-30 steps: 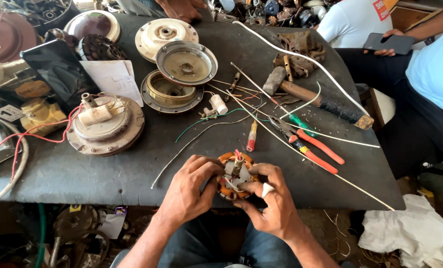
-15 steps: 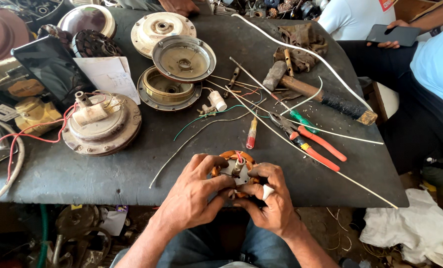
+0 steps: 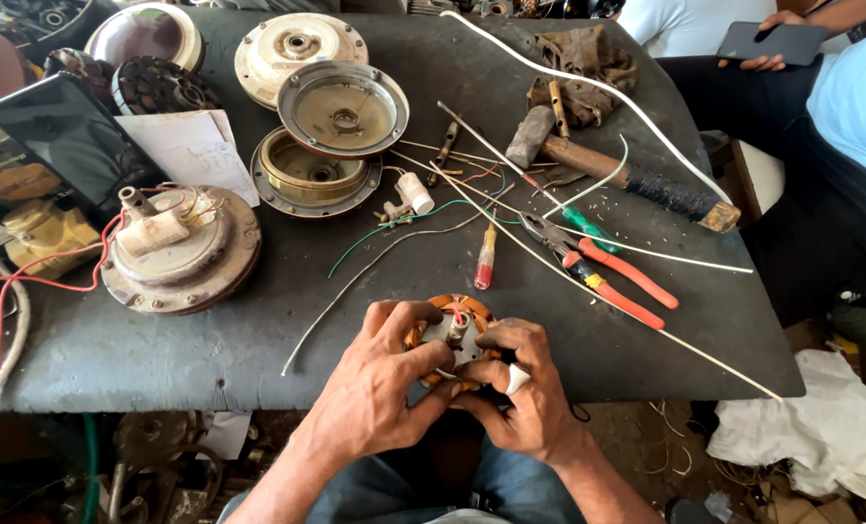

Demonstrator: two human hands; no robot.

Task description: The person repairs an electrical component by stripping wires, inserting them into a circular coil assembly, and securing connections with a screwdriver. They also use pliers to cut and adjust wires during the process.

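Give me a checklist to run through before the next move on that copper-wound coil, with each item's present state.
1. Both hands on the wound coil: ok; left hand and right hand grip it.
2. Coil supported over the table edge: ok.
3. Red-handled pliers nearby on the table: ok.
4. Screwdriver just beyond the coil: ok.
5. Loose wires clear of the hands: not ok; one ends beside the left hand.
6. Winding intact: cannot tell.

— Bright, even daylight; the dark grey metal tabletop (image 3: 258, 340) shows only soft shadows.
— Any glare?
— Slight sheen on the round cream metal cover (image 3: 343, 109). Edges bow from wide-angle distortion; focus stays sharp.
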